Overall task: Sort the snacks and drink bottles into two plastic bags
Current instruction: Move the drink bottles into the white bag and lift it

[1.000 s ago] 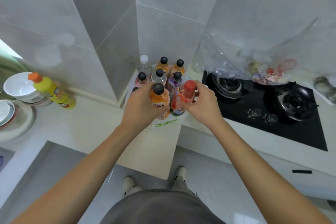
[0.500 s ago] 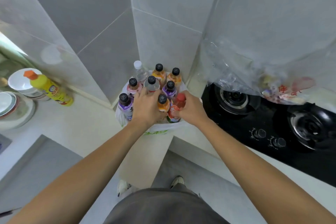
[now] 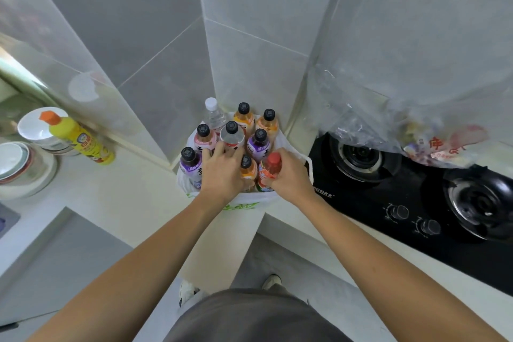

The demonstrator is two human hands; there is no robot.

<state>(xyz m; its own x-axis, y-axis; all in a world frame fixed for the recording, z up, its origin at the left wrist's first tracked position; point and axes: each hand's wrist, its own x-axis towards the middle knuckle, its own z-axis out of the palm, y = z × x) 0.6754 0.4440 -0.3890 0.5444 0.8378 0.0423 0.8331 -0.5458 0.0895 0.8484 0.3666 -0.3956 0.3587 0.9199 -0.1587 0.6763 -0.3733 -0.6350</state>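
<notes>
Both hands sit at the white plastic bag (image 3: pixel 251 204) in the counter corner, where the drink bottles stand upright and packed together. The left hand (image 3: pixel 222 172) lies among them with fingers spread over the bottles beside the orange bottle (image 3: pixel 247 169), while the right hand (image 3: pixel 288 172) curls its fingers round the red-capped bottle (image 3: pixel 272 165) at the bag's right edge. The clear snack bag (image 3: pixel 388 125) slumps over the black gas stove (image 3: pixel 416 191), well apart on the right; a yellow detergent bottle (image 3: pixel 80 139) stands by stacked bowls (image 3: pixel 25 166) on the left
</notes>
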